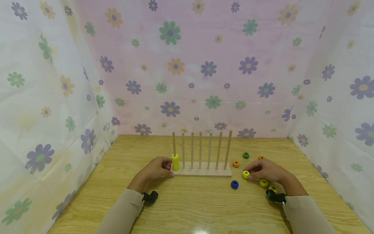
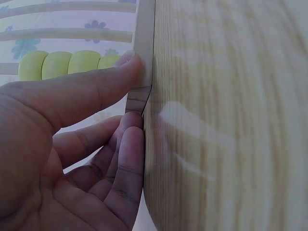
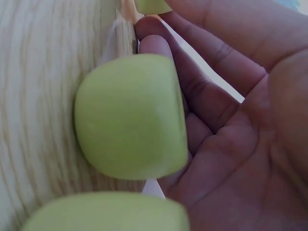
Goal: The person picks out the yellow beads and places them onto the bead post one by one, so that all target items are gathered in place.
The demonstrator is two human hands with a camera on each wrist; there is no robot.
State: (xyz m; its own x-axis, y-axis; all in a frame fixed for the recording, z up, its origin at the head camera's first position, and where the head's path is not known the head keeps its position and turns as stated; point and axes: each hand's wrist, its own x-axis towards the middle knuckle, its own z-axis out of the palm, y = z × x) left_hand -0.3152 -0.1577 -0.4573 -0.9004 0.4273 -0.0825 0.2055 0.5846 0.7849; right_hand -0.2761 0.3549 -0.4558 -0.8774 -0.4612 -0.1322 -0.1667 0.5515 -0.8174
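A wooden bead stand (image 1: 201, 173) with a row of upright pegs sits on the table. Stacked on its leftmost peg are several yellow beads (image 1: 175, 162), seen side-on as yellow beads (image 2: 57, 64) in the left wrist view. My left hand (image 1: 159, 168) grips the left end of the base, thumb (image 2: 113, 82) on its front and the fingers curled at the end. To the right of the stand, my right hand (image 1: 267, 170) pinches a yellow bead (image 1: 245, 175) low at the tabletop. That bead (image 3: 151, 6) is partly cut off in the right wrist view.
Two yellow beads (image 1: 263, 183) lie loose below the right palm. A blue bead (image 1: 234, 184), a green bead (image 1: 246, 155) and an orange bead (image 1: 235, 164) lie around the right hand. Another orange bead (image 1: 261, 157) is partly hidden behind it. Flowered cloth (image 1: 193, 78) encloses the table.
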